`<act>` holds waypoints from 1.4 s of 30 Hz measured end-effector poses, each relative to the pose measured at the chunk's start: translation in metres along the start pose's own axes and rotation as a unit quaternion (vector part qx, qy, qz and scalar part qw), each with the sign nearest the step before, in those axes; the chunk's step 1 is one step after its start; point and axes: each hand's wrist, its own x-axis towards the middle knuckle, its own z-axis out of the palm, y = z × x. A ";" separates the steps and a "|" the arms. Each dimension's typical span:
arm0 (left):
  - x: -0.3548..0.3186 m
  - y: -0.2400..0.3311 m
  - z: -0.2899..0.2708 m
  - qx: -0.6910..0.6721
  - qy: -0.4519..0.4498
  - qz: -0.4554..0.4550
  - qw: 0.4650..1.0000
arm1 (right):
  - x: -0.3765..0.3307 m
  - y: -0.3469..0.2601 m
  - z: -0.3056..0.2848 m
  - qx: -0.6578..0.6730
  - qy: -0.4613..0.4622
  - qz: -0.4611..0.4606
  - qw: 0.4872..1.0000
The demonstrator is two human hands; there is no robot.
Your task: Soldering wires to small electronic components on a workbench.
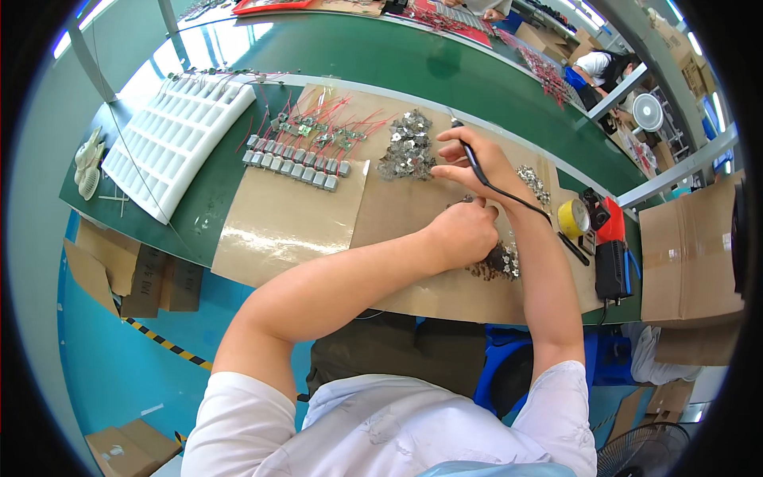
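Observation:
My right hand [482, 164] holds a slim black pen-shaped tool [472, 156] with a cord running back along the forearm. Its thumb and forefinger reach toward a heap of small grey metal parts [408, 149] on the brown board [389, 208]. Nearer me, my left hand [467, 234] is closed beside a pile of small brown and silver parts [501, 262]; what its fingers pinch is hidden. To the left stand rows of small silver motors [294, 164], with red-wired green circuit boards [322, 133] behind them.
A white compartment tray [176, 131] lies at the left of the green table. At right are another small-parts pile [534, 183], a yellow tape roll [573, 218], a black box [612, 269] and a large carton [685, 258]. People sit beyond a second bench.

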 end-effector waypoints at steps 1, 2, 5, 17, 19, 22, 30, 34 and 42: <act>0.001 0.001 0.001 0.004 0.011 0.002 1.000 | 0.006 0.004 0.003 -0.013 -0.009 -0.013 1.000; 0.002 0.002 0.002 0.007 0.023 0.005 1.000 | 0.011 0.007 0.005 -0.014 -0.008 -0.012 1.000; -0.001 0.001 0.000 0.025 0.028 0.005 0.999 | 0.024 0.009 0.013 -0.043 -0.041 -0.027 0.998; 0.001 0.000 -0.006 -0.011 -0.002 -0.004 1.000 | 0.003 0.029 -0.010 0.028 -0.028 0.020 0.999; -0.001 -0.001 -0.006 -0.009 0.003 -0.003 1.000 | -0.001 0.032 -0.013 0.035 -0.024 0.012 0.999; -0.001 -0.001 -0.008 -0.005 0.005 -0.002 1.000 | -0.006 0.036 -0.018 0.040 -0.020 0.017 0.999; 0.000 -0.001 -0.006 0.009 0.002 0.001 1.000 | -0.018 0.034 -0.020 0.047 0.017 0.035 0.998; -0.001 -0.002 -0.006 0.005 0.010 0.007 1.000 | -0.017 0.036 -0.017 0.039 0.014 0.033 0.999; 0.001 0.000 -0.010 -0.004 -0.009 0.004 1.000 | -0.025 0.042 -0.016 0.024 0.043 0.033 0.998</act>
